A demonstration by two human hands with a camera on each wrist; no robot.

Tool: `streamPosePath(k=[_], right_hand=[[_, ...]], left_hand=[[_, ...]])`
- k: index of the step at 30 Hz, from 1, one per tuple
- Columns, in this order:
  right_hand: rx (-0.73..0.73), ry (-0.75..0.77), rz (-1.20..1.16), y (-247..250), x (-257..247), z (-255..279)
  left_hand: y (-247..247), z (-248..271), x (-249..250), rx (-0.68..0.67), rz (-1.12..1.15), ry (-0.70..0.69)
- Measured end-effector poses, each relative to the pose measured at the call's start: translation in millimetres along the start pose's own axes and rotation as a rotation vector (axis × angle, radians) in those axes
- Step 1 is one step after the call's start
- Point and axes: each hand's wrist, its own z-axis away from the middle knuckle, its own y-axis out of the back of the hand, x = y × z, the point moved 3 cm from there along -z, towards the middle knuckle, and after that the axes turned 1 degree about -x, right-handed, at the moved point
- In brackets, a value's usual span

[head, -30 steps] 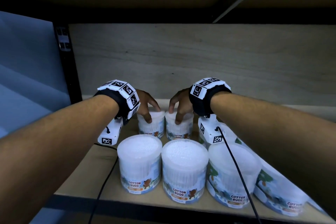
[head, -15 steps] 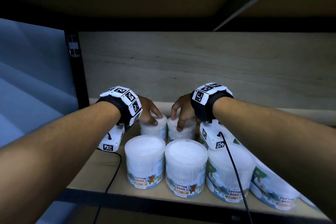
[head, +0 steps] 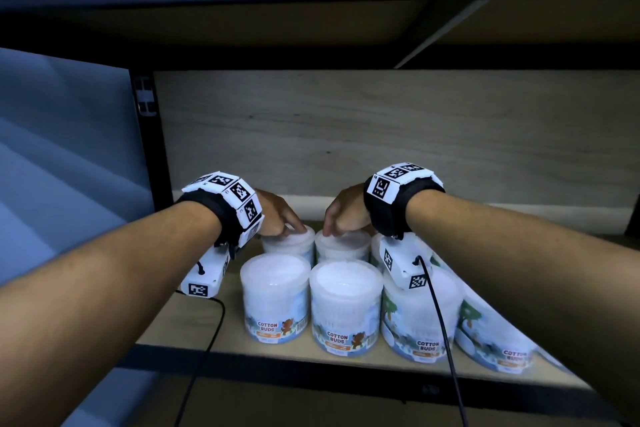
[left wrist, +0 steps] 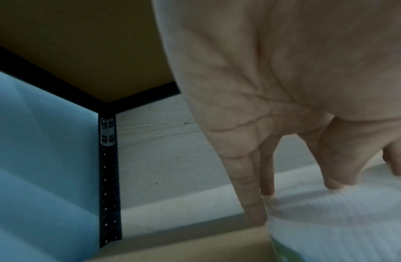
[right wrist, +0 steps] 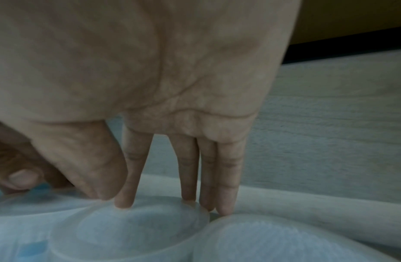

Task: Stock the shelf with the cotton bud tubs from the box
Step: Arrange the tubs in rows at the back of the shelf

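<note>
Both hands were deep in the shelf [head: 180,326]. The left hand [head: 277,215] sat on the back-left tub [head: 294,244], straight fingers [left wrist: 251,191] down on its lid and rim. The right hand [head: 346,215] did the same on the back-middle tub [head: 343,246], its fingers [right wrist: 228,177] straight, tips pressing the lid edge, not wrapped round it. Four more tubs stood in the front row [head: 346,305], labels facing out, just in front and touching.
</note>
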Motion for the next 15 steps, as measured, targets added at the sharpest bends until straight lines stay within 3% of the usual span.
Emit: streamPosePath(k=[15], right_hand=[[-0.018, 0.046, 0.025, -1, 0, 22]], left_hand=[[-6, 9, -4, -0.028, 0.034, -0.002]])
